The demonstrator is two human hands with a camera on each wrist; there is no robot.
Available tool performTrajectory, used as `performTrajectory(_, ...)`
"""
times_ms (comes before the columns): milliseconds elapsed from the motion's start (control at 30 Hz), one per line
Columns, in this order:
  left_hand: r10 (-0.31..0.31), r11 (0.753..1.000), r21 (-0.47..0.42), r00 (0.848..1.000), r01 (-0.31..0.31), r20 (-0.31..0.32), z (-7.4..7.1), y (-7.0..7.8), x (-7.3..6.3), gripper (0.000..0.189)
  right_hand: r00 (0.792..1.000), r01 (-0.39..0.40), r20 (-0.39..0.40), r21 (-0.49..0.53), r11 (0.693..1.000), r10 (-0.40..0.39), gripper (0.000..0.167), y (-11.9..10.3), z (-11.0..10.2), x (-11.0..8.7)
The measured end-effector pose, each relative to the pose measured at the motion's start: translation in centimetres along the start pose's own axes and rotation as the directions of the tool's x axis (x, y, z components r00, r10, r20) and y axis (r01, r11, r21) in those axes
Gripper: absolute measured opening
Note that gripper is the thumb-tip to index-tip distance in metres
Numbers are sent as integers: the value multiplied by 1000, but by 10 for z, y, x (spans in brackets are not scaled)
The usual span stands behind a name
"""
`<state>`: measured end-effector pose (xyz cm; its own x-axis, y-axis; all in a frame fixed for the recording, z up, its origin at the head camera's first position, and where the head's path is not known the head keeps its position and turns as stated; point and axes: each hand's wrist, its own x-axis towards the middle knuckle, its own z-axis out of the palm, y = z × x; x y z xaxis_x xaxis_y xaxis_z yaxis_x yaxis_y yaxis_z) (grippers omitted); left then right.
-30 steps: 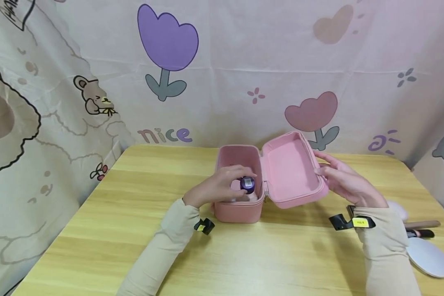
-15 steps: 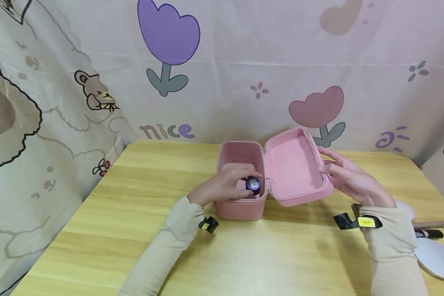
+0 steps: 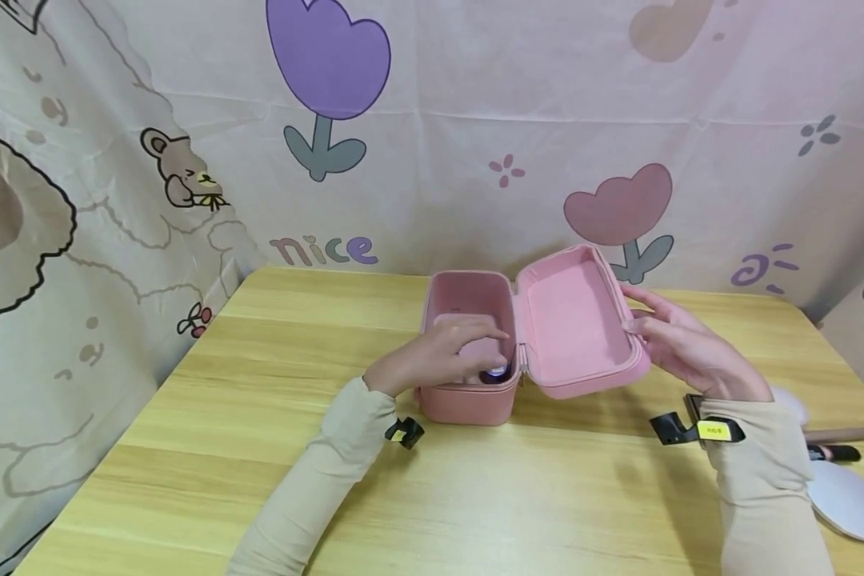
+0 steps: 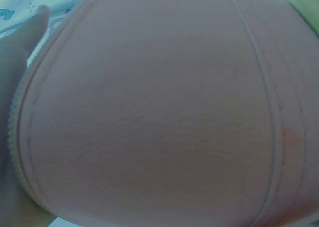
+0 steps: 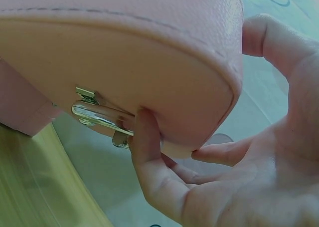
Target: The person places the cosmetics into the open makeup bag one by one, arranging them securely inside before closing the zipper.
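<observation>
Dark round container (image 3: 497, 375) now lower inside pink box (image 3: 468, 406), mostly hidden by left hand (image 3: 438, 354), fingers (image 3: 481, 330) loosened from it

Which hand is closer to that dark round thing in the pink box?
Left. The left hand is in the pink zip-up box, close by the dark round thing; the right hand, farther off, holds the lid.

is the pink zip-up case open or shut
Open: the pink zip-up case shows its inside, and the right hand holds its lid out to the side.

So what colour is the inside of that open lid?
The open lid is plain light pink inside; the head view shows it best.
</observation>
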<state>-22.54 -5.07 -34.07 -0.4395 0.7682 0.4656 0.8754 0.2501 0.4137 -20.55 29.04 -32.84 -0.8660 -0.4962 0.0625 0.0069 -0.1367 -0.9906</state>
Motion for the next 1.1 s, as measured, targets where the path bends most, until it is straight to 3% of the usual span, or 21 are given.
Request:
performTrajectory(133, -34, 999, -2, 999, 34, 19, -2, 2, 0, 24, 1000, 8, 7, 10, 1000, -8, 52, 1, 0, -1)
performTrajectory(333, -223, 974, -39, 973, 225, 56, -5, 7, -4, 40, 1000, 12, 3, 21, 1000, -12, 49, 0, -1, -3)
performTrajectory(400, -247, 968, -44, 969, 248, 19, -6, 6, -6, 44, 1000, 12, 4, 18, 1000, -12, 49, 0, -1, -3)
performTrajectory(533, -240, 969, -91, 962, 229, -127, -7, -3, -13, 47, 1000, 16, 12, 14, 1000, -16, 49, 0, -1, -3)
performTrajectory(600, -265, 960, -147, 943, 239, -201, -9, -8, -19, 48, 1000, 16, 10, 8, 1000, -16, 49, 0, 0, -3)
performTrajectory(700, -343, 927, -259, 893, 271, -293, -13, -15, -29, 50, 1000, 14, 11, 1, 1000, -14, 49, -1, 1, -3)
performTrajectory(767, -418, 894, -317, 843, 316, -339, -16, -19, -35, 51, 1000, 13, 10, -9, 1000, -13, 51, -1, 2, -2)
performTrajectory(833, -515, 842, -382, 778, 382, -359, -17, -22, -38, 51, 1000, 12, 14, -12, 1000, -12, 52, -1, 3, -1)
performTrajectory(900, -617, 766, -461, 714, 448, -332, -19, -25, -41, 50, 1000, 14, 16, -16, 1000, -14, 52, -2, 3, -1)
performTrajectory(967, -695, 680, -545, 668, 490, -266, -19, -28, -44, 50, 1000, 15, 16, -16, 1000, -15, 52, -2, 3, -1)
performTrajectory(1000, -723, 635, -587, 653, 502, -224, -18, -29, -46, 51, 1000, 15, 15, -16, 1000, -15, 51, -2, 3, -1)
performTrajectory(1033, -737, 598, -621, 651, 506, -180, -18, -30, -48, 53, 1000, 16, 14, -15, 1000, -16, 51, -1, 3, -1)
performTrajectory(1100, -742, 537, -681, 663, 498, -101, -14, -32, -51, 57, 1000, 18, 13, -9, 1000, -18, 50, -1, 2, -2)
